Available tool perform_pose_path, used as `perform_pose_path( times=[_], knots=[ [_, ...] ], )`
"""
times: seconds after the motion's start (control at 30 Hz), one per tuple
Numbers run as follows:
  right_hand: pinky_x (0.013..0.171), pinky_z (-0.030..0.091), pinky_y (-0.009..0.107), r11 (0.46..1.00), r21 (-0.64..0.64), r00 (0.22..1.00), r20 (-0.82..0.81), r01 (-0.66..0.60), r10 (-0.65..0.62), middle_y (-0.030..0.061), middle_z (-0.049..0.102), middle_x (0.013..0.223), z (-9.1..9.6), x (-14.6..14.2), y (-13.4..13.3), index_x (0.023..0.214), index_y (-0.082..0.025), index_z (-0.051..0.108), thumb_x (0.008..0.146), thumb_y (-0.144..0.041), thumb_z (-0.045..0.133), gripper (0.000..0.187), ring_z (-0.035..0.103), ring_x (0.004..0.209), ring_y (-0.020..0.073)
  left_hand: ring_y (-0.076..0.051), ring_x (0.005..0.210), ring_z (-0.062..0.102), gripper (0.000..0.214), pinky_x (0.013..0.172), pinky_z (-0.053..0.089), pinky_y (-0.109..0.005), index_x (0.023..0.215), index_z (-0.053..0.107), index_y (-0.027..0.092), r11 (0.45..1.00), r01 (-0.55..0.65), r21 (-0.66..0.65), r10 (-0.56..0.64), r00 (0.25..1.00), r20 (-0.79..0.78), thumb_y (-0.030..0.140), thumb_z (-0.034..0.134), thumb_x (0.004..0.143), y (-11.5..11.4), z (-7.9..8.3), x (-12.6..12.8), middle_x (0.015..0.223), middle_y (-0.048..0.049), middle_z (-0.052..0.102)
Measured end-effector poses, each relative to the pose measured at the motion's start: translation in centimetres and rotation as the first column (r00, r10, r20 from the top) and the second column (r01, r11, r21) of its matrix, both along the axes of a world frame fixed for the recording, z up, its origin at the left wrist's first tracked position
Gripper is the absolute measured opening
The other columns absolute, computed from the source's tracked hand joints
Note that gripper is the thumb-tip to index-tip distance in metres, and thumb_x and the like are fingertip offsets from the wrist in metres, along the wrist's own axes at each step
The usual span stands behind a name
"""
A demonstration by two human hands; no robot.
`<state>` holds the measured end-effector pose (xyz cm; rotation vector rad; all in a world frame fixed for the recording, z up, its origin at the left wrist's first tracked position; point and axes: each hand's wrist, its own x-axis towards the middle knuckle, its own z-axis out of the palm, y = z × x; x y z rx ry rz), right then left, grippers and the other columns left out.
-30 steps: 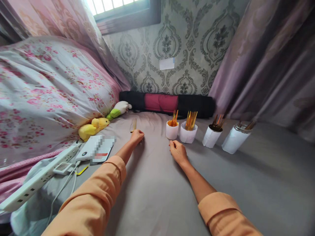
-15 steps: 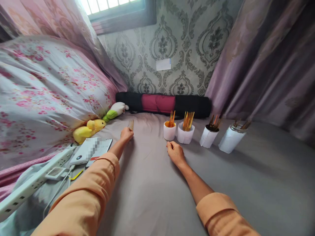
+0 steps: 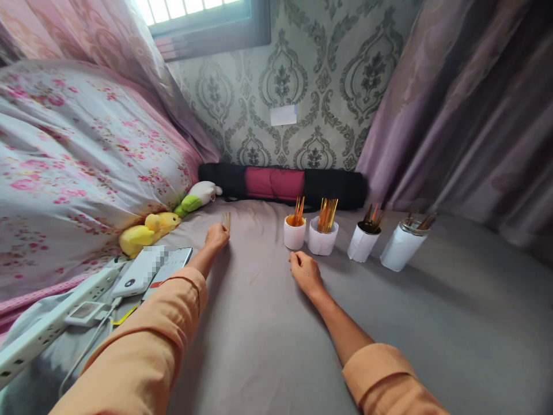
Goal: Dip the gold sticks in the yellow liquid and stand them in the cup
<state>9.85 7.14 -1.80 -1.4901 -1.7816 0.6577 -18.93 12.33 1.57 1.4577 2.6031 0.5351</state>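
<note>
My left hand point(image 3: 216, 236) is closed round a small bundle of thin sticks point(image 3: 227, 221), whose tips point up past the fingers. My right hand point(image 3: 306, 273) is curled shut just in front of the leftmost white-wrapped cup point(image 3: 294, 236), and no stick shows in it. Orange-brown sticks point(image 3: 298, 211) stand in that cup. Beside it, a wider white-wrapped cup point(image 3: 323, 241) holds a thicker bunch of golden sticks point(image 3: 327, 215). Farther right are a dark-rimmed white-wrapped can point(image 3: 363, 244) and a white-wrapped glass jar point(image 3: 401, 249), both with darker sticks in them.
Grey bedding point(image 3: 259, 323) lies under everything. To the left are a power strip point(image 3: 56, 323), a white power bank point(image 3: 140, 274), a phone point(image 3: 170, 268), a yellow plush toy point(image 3: 147, 233) and a green-white plush toy point(image 3: 199, 197). A black-and-maroon roll point(image 3: 276, 183) lies along the wall.
The whole view has shifted slightly left and a little down. Both hands keep nearly the same places, with the left still gripping its sticks and the right still curled by the first cup.
</note>
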Motion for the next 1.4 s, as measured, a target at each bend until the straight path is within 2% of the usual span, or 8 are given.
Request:
perform_pose_path(
  times=[0.3,0.53,1.0,1.4],
  knots=[
    [0.052,0.029,0.021,1.000,-0.017,1.000,0.011,0.013,-0.013,0.0014,0.066,0.068,0.0,-0.1,-0.1,0.075,-0.021,0.061,0.086,-0.038,0.037,0.031,0.053,0.058,0.0116,-0.025,0.097,0.057,0.028,0.078,0.043,-0.030,0.096,0.063,0.011,1.000,0.030,0.002,-0.030,0.994,-0.106,0.021,0.045,0.075,0.6,-0.9,-0.7,0.103,-0.0178,0.061],
    [0.054,0.030,0.021,1.000,-0.004,1.000,0.018,0.013,-0.013,0.0012,0.065,0.066,0.1,-0.1,-0.1,0.074,-0.021,0.061,0.085,-0.036,0.037,0.030,0.053,0.058,0.0115,-0.026,0.095,0.058,0.026,0.078,0.044,-0.031,0.089,0.064,0.012,0.997,0.070,-0.032,-0.074,0.987,-0.144,0.018,0.045,0.073,0.5,-1.3,-0.4,0.099,-0.0172,0.062],
    [0.054,0.030,0.021,1.000,-0.010,0.999,0.036,0.020,-0.020,0.0011,0.065,0.069,0.2,-0.1,-0.2,0.075,-0.022,0.062,0.086,-0.036,0.038,0.030,0.054,0.061,0.0121,-0.024,0.094,0.058,0.026,0.078,0.044,-0.028,0.092,0.065,0.014,0.997,0.065,-0.035,-0.070,0.983,-0.169,0.015,0.048,0.072,0.3,-1.1,-0.1,0.097,-0.0149,0.063],
    [0.054,0.030,0.022,1.000,-0.023,0.999,0.035,0.018,-0.017,0.0017,0.066,0.070,0.4,-0.1,-0.3,0.076,-0.021,0.063,0.086,-0.036,0.037,0.032,0.054,0.061,0.0122,-0.026,0.095,0.058,0.026,0.077,0.044,-0.030,0.090,0.064,0.013,0.998,0.054,-0.045,-0.061,0.985,-0.163,0.013,0.043,0.074,0.1,-0.9,0.4,0.101,-0.0167,0.062]
  ],
)
